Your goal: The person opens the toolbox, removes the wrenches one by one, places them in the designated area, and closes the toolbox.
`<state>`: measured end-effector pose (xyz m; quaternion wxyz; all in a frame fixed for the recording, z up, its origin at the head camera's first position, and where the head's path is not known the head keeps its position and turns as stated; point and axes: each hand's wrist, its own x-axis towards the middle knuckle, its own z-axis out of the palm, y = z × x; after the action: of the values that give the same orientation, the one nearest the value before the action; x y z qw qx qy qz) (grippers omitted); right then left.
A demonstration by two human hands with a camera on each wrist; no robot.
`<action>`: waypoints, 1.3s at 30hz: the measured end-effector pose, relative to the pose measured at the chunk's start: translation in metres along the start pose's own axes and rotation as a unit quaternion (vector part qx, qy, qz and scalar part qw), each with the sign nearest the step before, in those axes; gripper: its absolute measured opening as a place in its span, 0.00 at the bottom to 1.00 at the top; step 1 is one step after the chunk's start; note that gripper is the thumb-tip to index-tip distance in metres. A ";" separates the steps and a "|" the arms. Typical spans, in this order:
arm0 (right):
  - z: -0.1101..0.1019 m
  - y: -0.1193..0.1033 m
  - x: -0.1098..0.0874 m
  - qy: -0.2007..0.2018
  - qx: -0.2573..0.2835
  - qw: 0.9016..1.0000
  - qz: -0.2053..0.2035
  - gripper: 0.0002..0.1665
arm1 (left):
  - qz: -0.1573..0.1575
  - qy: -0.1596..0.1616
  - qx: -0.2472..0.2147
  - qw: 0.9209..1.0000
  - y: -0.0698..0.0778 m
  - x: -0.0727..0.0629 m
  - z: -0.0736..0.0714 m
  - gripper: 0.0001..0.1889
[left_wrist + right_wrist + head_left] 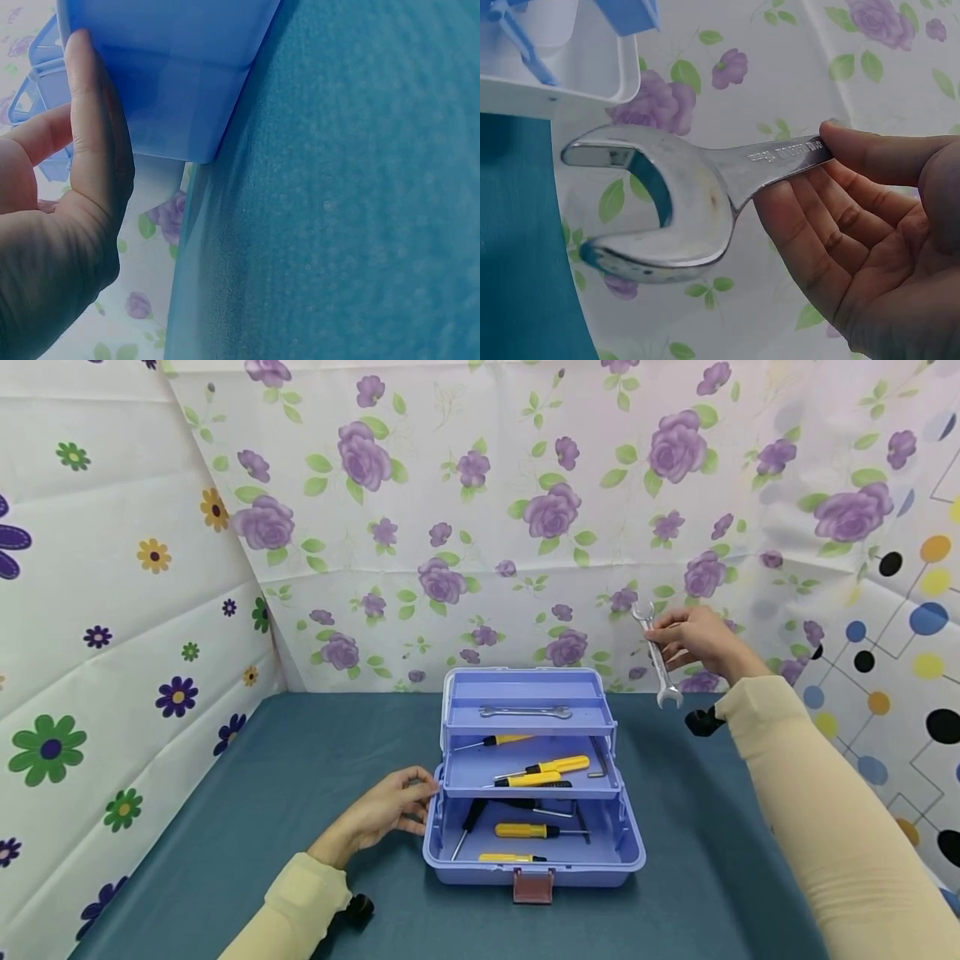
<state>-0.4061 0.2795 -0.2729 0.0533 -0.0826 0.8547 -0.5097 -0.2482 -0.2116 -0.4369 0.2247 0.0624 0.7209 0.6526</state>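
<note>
Toolbox (480, 875), opened out.
Left hand (384, 807), fingers relaxed, touching toolbox's left side; screwdrivers (527, 831) inside toolbox; tray wrench (525, 712) across its top tray (465, 717); held wrench (661, 668) raised, apart, right of toolbox, pinched by right hand (699, 639).

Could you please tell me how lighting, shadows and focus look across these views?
Head view: bright and mostly sharp, with a soft shadow on the table beside the right sleeve; left wrist view: dimmer, table texture blurred; right wrist view: highlights on the wrench, its lettering too unclear to read.
</note>
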 end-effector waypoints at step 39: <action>-0.025 0.063 -0.003 -0.035 -0.036 0.997 0.063 0.20 | 0.007 -0.005 0.002 1.000 -0.002 0.000 -0.002 0.14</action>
<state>-0.4128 0.3310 -0.3162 0.1120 -0.0487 0.8737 -0.4709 -0.2485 -0.2134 -0.4390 0.2240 0.0713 0.7204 0.6525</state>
